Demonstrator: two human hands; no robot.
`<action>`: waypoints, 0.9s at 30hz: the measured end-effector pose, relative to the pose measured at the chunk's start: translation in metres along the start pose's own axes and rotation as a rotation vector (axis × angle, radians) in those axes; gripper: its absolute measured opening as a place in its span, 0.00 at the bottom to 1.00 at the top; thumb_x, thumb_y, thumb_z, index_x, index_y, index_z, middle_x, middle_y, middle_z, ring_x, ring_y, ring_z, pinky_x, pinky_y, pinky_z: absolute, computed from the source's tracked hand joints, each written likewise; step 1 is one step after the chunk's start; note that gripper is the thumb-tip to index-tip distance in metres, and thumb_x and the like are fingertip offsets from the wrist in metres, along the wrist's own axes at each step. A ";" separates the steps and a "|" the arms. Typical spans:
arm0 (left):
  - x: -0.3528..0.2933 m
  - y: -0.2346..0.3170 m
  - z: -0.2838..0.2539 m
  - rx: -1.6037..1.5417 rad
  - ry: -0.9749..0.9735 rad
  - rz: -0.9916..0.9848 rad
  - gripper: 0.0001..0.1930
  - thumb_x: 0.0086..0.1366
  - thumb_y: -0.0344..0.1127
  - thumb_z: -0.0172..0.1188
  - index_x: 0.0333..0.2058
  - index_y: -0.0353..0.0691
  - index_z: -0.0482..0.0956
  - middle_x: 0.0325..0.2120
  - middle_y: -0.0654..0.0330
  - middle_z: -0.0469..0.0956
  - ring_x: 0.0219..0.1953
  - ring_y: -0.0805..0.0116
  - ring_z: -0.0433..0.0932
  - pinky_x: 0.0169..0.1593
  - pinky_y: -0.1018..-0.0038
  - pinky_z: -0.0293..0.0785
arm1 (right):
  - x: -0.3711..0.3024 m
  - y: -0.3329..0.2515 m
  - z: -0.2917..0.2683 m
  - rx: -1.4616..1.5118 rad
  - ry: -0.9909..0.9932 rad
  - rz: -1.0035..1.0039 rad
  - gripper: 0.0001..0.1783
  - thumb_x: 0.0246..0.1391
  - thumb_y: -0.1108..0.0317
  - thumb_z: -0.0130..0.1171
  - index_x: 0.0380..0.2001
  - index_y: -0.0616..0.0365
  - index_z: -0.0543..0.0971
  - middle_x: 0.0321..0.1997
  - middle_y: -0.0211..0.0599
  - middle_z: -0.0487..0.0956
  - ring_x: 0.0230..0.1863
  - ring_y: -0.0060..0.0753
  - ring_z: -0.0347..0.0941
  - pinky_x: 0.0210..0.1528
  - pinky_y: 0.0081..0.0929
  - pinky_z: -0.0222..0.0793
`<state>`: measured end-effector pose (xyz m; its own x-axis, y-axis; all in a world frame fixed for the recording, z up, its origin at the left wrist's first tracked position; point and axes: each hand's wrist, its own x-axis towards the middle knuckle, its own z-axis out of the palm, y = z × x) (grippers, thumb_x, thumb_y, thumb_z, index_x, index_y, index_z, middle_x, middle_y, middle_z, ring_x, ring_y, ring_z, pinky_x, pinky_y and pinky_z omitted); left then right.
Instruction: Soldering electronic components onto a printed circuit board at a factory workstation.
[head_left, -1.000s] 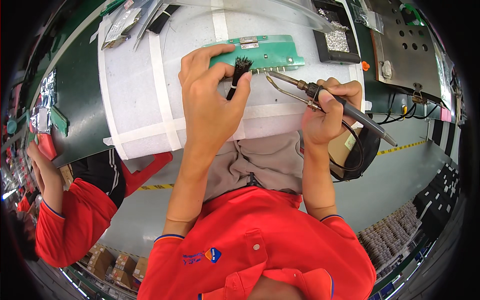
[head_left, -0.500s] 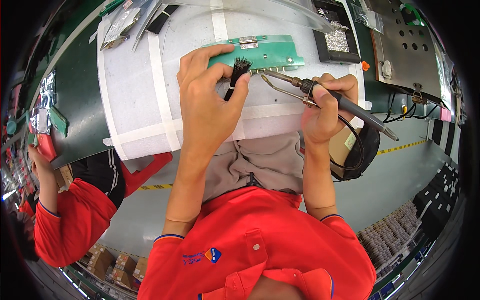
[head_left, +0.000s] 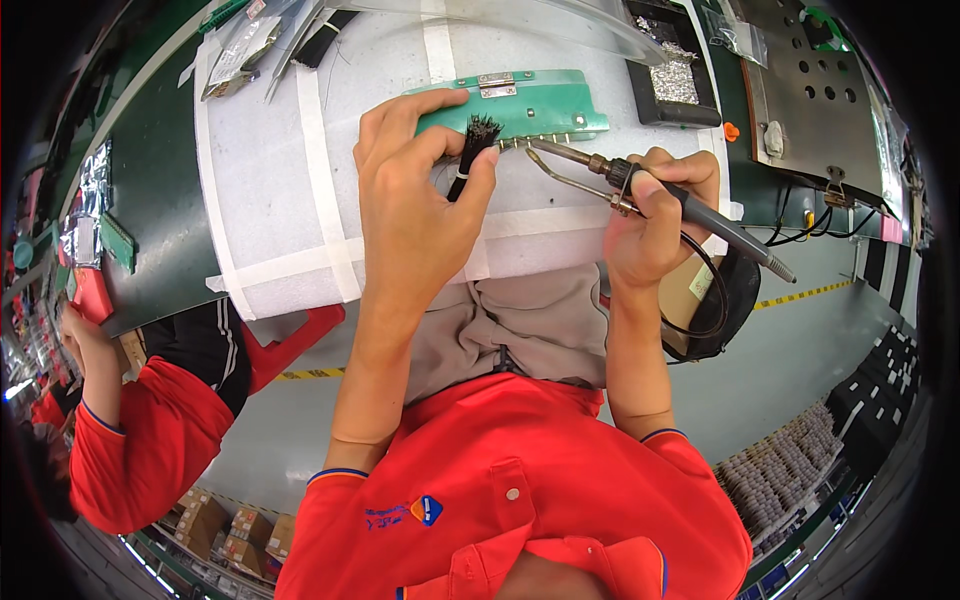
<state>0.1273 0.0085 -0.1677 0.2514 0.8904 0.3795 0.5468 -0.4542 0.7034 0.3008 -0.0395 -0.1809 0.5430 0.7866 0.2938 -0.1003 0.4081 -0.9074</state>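
Observation:
My left hand [head_left: 415, 190] is closed on a bundle of thin black wires [head_left: 470, 165] wrapped with a white band, pinched between thumb and fingers. One of its fingertips also rests on a green fixture [head_left: 550, 100] with a small metal hinge [head_left: 497, 84] at its far edge. Small metal pieces [head_left: 545, 137] line the fixture's near edge. In my right hand [head_left: 645, 215] is a soldering iron [head_left: 705, 210] with a bent metal feed tube [head_left: 575, 183] beside its shaft. The iron's tip meets that near edge, just right of my left thumb.
A black tray [head_left: 690, 110] of small silvery parts stands at the far right of the white padded work surface [head_left: 270, 190]. Beyond it is a metal box with holes [head_left: 820, 110]. Plastic bags [head_left: 245, 50] and another black wire bundle [head_left: 322, 40] lie far left. A co-worker [head_left: 160, 430] sits at left.
The soldering iron's tip has shifted slightly right along the fixture's near edge, along with my right hand. My left hand and the fixture stay put. The co-worker's hand has moved a little.

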 end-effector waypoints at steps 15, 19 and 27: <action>0.006 0.010 -0.046 -0.068 0.067 -0.086 0.06 0.51 0.26 0.66 0.24 0.33 0.77 0.41 0.55 0.80 0.44 0.60 0.73 0.48 0.70 0.67 | 0.000 0.006 -0.009 -0.017 0.099 -0.062 0.07 0.43 0.78 0.48 0.27 0.59 0.63 0.16 0.29 0.57 0.17 0.19 0.50 0.20 0.18 0.54; 0.004 0.010 -0.014 -0.088 0.034 0.026 0.07 0.50 0.26 0.66 0.22 0.34 0.74 0.41 0.55 0.79 0.44 0.57 0.72 0.48 0.67 0.66 | 0.001 0.004 -0.010 0.034 0.117 -0.063 0.07 0.42 0.78 0.48 0.27 0.59 0.63 0.15 0.29 0.58 0.17 0.19 0.50 0.20 0.18 0.54; 0.001 0.000 0.012 -0.060 0.025 0.022 0.08 0.49 0.28 0.66 0.21 0.35 0.74 0.42 0.57 0.78 0.46 0.55 0.69 0.51 0.64 0.60 | 0.006 0.001 -0.019 -0.035 0.048 -0.035 0.07 0.42 0.78 0.47 0.26 0.59 0.62 0.15 0.29 0.57 0.17 0.19 0.49 0.21 0.19 0.54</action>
<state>0.1368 0.0096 -0.1748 0.2423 0.8797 0.4093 0.4921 -0.4750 0.7296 0.3195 -0.0431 -0.1858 0.5854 0.7486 0.3115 -0.0517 0.4179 -0.9070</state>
